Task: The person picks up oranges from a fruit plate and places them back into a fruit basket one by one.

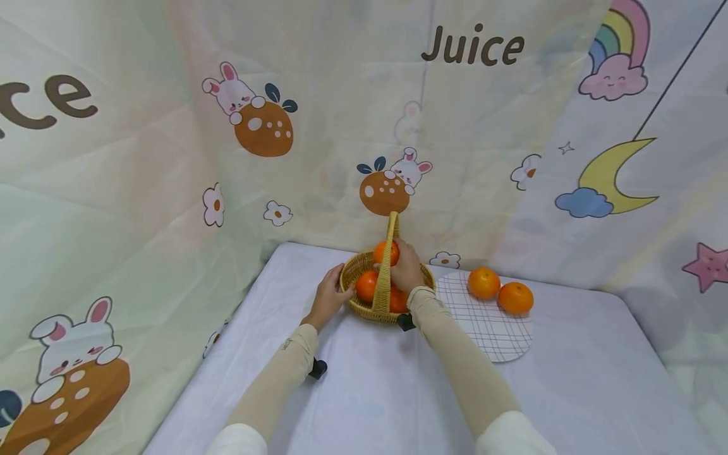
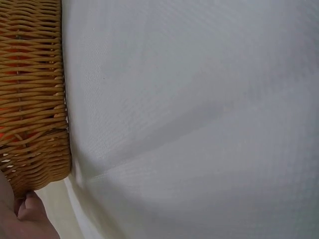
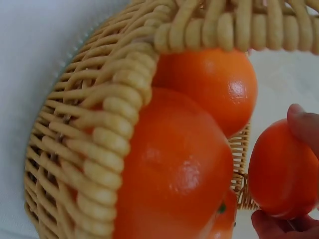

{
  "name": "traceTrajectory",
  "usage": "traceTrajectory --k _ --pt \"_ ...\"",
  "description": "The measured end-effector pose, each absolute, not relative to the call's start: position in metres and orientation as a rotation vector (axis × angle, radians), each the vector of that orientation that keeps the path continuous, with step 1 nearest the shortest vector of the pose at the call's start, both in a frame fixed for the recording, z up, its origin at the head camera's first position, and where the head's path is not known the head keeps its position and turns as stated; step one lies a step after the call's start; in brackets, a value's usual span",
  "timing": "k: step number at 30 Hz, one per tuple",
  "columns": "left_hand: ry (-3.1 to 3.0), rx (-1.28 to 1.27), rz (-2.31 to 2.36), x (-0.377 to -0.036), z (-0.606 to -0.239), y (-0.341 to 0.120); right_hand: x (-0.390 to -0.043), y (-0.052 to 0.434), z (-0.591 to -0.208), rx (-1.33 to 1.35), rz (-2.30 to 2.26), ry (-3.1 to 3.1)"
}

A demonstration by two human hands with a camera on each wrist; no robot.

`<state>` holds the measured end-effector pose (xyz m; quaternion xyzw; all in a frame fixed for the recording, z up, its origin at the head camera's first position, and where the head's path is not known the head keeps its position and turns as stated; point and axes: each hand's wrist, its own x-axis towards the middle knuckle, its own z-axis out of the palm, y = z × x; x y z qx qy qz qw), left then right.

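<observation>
A wicker basket [image 1: 364, 311] with an upright arched handle [image 1: 392, 229] stands near the back of the table. My left hand [image 1: 328, 296] grips its left rim; in the left wrist view, fingers [image 2: 31, 214] hold the wicker edge. My right hand [image 1: 407, 270] reaches over the basket, behind the handle, and holds an orange [image 1: 383, 254] above the others. In the right wrist view the held orange [image 3: 279, 174] sits between thumb and fingers. Several oranges [image 3: 174, 164] lie inside the basket, partly hidden by the handle and right hand.
Right of the basket lies a round white checked plate or mat [image 1: 483, 335]. Two more oranges [image 1: 484, 282] rest side by side at its back right edge. A white cloth [image 1: 370, 392] covers the table, and printed curtains [image 1: 330, 95] hang close behind it.
</observation>
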<state>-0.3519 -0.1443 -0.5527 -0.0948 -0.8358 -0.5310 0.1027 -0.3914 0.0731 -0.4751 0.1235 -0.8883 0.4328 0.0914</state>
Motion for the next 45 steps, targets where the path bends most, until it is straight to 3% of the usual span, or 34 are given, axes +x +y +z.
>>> traceTrajectory --k 24,45 --pt "-2.449 -0.29 -1.595 -0.35 -0.548 -0.144 -0.408 0.06 -0.484 0.467 1.164 -2.65" --pt "-2.498 -0.271 -1.525 -0.354 -0.55 -0.144 -0.396 0.058 -0.497 0.407 1.168 -2.739"
